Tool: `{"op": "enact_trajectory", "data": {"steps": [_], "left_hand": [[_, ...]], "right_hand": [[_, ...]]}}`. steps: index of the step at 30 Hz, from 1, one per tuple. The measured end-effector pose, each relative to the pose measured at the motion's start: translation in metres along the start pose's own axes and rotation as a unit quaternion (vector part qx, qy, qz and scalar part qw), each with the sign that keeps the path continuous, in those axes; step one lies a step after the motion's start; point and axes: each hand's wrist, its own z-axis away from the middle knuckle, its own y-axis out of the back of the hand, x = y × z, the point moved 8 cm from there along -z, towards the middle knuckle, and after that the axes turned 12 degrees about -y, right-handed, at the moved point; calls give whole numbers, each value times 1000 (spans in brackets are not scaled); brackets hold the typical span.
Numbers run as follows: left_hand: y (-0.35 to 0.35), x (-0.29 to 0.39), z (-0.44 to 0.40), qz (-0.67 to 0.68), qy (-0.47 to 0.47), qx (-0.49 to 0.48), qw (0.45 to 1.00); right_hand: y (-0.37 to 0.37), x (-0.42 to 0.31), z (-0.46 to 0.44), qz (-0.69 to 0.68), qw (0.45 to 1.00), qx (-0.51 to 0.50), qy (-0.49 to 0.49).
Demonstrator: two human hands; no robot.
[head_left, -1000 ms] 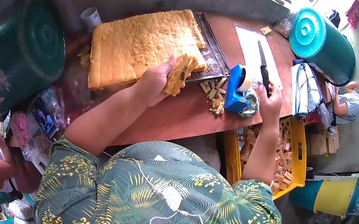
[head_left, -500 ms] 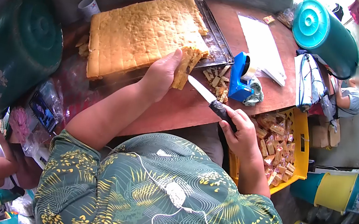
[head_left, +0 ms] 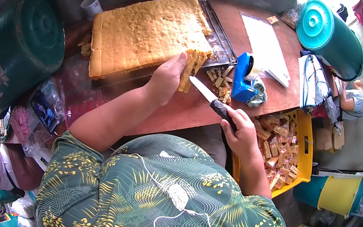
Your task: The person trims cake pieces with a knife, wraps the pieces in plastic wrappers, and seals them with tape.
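Observation:
A large slab of scored cake [head_left: 146, 32] overhangs a dark baking tray [head_left: 220, 35] on the table. At the slab's near right corner, my left hand [head_left: 168, 77] is closed on a cake strip [head_left: 188, 72], thumb on top; its fingers are partly hidden behind the strip. My right hand [head_left: 240, 130] grips the black handle of a knife [head_left: 207, 94]. The white blade points up and left, its tip at the strip's right side; whether it touches I cannot tell. Cake scraps [head_left: 220, 82] lie just beyond the blade.
A blue tape dispenser [head_left: 243, 82] and white sheets [head_left: 267, 49] are on the table [head_left: 153, 119]. Right of me is a yellow crate [head_left: 307, 150] of wrapped pieces. Green bins [head_left: 18, 53] and a cup [head_left: 91, 6] stand leftward. Another person [head_left: 360, 99] sits at far right.
The strip in my left hand has tilted slightly, and a gap shows along it. The knife has shifted a little left. At the left edge, another person's arm has moved.

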Motion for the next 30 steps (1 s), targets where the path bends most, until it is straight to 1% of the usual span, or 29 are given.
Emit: {"op": "enact_trajectory", "data": {"steps": [5,9,12,18,20,22,24,25,27,30], "left_hand": [[0,-6,-2,-4,-33,4,999],[-1,-8,0,15,-30,13,999],[-2,-10,1,22,-21,18,999],[-1,-22,0,34,5,42,999],[0,-25,0,27,13,45,999],[-1,-27,0,25,14,39,999],[-3,-27,2,17,19,37,999],[-4,-27,4,11,24,38,999],[-3,-30,4,1,28,35,999],[1,-36,3,-1,39,22,999]], "right_hand": [[-3,1,0,11,999,31,-7],[-3,0,1,26,998,62,8],[-7,4,0,6,998,62,10],[-24,25,1,-78,996,-9,-36],[-31,35,4,-132,988,-25,-73],[-40,50,8,-198,972,-41,-120],[-48,67,12,-293,937,-71,-178],[-52,74,15,-347,910,-87,-209],[-60,84,19,-482,821,-142,-271],[-57,86,18,-457,838,-105,-278]]}}
